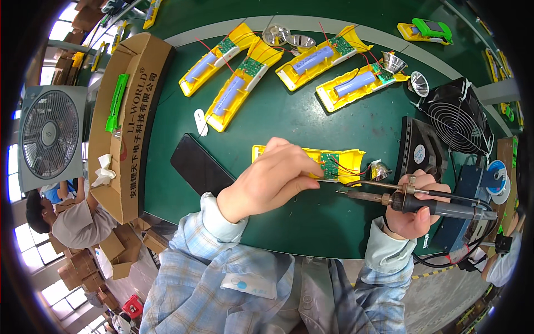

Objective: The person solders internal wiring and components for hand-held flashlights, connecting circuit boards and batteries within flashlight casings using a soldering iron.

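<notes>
In front of me lies a yellow plastic housing half (353, 160) with a green circuit board (330, 167) and thin red wires. My left hand (272, 175) covers its left part, thumb and fingertips pinched beside the board. What they pinch is too small or hidden to name. My right hand (405, 221) grips a soldering iron (459, 210) with a thin metal feed tube along it. The iron's tip points left, just below the housing and close to my left fingertips. Near the housing's right end sits a shiny reflector cup (380, 170).
Several yellow housings (228, 100) with blue battery cells lie farther back beside loose reflectors (276, 35). A black phone (201, 166) and a cardboard box (142, 128) are at left. On the right stand a black fan (457, 119), a blue unit (464, 192) and a solder spool (497, 177).
</notes>
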Available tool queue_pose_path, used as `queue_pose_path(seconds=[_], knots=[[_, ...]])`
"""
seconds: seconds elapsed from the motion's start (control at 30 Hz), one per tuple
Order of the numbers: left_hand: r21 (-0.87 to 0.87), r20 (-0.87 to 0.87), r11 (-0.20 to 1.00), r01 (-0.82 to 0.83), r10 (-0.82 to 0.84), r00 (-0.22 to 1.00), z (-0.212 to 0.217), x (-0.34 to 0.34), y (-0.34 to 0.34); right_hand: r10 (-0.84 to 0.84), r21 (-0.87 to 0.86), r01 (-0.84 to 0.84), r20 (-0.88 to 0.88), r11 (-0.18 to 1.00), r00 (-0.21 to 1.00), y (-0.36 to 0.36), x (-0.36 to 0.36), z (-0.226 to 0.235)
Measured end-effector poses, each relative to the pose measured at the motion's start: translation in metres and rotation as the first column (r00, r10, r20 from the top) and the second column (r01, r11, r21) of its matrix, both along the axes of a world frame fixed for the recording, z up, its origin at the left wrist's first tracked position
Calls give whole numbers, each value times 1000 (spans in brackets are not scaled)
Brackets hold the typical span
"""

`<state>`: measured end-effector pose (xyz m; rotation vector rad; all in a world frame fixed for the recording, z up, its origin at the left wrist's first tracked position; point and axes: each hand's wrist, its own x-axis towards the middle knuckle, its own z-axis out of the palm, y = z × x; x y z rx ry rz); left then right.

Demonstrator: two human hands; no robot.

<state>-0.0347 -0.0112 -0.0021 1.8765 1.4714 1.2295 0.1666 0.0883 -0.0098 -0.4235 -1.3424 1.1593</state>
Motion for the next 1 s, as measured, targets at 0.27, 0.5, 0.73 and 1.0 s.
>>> queue_pose_path(seconds=[0.27, 0.5, 0.73, 1.0], knots=[[70, -281, 996, -57, 75, 957, 0, 8, 3, -68, 44, 67, 19, 997, 998, -1, -3, -1], [23, -375, 990, -142, 140, 916, -2, 12, 5, -131, 76, 124, 89, 989, 987, -3, -2, -9], [-150, -412, 979, -140, 67, 909, 8, 12, 4, -78, 188, 35, 225, 982, 971, -3, 1, -8], [-214, -430, 958, -189, 82, 899, 14, 18, 5, -70, 198, 23, 234, 980, 970, -3, 0, -8]])
